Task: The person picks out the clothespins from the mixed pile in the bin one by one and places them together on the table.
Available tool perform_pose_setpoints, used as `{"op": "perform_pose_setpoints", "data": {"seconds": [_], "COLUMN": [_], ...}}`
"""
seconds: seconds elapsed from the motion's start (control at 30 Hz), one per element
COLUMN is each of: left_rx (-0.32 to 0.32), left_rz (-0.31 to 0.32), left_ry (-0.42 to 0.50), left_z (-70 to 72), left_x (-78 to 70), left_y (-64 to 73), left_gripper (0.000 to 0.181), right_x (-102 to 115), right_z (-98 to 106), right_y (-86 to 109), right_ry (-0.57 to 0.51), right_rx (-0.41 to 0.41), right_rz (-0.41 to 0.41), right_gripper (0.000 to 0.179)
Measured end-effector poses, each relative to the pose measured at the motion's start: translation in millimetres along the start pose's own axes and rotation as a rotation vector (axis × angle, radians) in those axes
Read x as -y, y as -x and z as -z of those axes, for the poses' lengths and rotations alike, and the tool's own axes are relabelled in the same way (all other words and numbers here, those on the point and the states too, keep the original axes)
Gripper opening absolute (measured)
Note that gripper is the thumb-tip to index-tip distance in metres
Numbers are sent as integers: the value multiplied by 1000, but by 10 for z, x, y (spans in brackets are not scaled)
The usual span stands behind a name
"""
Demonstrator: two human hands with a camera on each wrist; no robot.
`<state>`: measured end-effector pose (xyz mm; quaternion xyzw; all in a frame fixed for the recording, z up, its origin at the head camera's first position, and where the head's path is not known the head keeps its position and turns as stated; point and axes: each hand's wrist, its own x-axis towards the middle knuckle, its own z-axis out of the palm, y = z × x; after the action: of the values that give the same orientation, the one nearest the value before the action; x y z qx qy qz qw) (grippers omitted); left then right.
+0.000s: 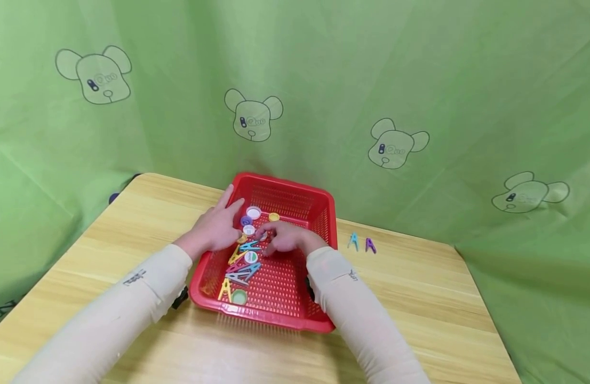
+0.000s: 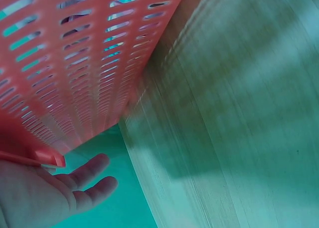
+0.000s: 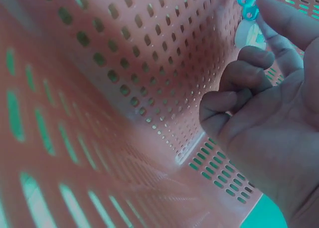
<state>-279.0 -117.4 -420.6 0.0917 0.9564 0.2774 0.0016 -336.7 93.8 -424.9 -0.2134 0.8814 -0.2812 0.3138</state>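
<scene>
A red perforated basket (image 1: 278, 317) holds plastic clothespins and bottle caps, gathered along its left side. My left hand (image 1: 217, 226) lies over the left rim with fingers spread; in the left wrist view two loose fingers (image 2: 92, 180) extend past the rim. My right hand (image 1: 286, 238) is inside the basket. Its index finger reaches toward the caps, apart from the thumb, with a greyish cap (image 1: 263, 236) by the fingertip. In the right wrist view the other fingers are curled, and a turquoise clothespin (image 3: 250, 7) and a white cap (image 3: 244, 34) appear beyond the fingertips.
A light blue clothespin (image 1: 353, 241) and a purple clothespin (image 1: 370, 245) lie on the wooden table (image 1: 410, 277) right of the basket. Inside it are also a yellow cap (image 1: 273, 217), a green cap (image 1: 239, 297) and a yellow clothespin (image 1: 225, 289). A green curtain (image 1: 314, 80) hangs behind.
</scene>
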Motion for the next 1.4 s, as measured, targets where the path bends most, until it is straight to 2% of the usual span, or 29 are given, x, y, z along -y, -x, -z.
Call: {"op": "perform_pose_setpoints", "data": {"seconds": [0.17, 0.43, 0.53, 0.77, 1.2, 1.4], "left_rx": [-2, 0, -2, 4, 8, 8], "left_rz": [3, 3, 2, 4, -13, -3], "left_ry": [6, 13, 19, 31, -7, 8], "left_z": [9, -4, -2, 19, -16, -1], "left_x": [-8, -16, -5, 2, -19, 7], "left_y": [5, 12, 11, 4, -8, -6], "left_gripper": [81, 81, 81, 81, 80, 79], "right_x": [0, -13, -9, -13, 19, 49], "right_z": [25, 19, 11, -16, -83, -94], "right_y": [37, 74, 58, -41, -114, -164], "right_ry": [4, -5, -9, 21, 57, 76], "right_rx": [9, 22, 9, -22, -15, 2], "right_rz": [-15, -55, -46, 62, 21, 62], "right_gripper": [27, 25, 32, 46, 51, 55]}}
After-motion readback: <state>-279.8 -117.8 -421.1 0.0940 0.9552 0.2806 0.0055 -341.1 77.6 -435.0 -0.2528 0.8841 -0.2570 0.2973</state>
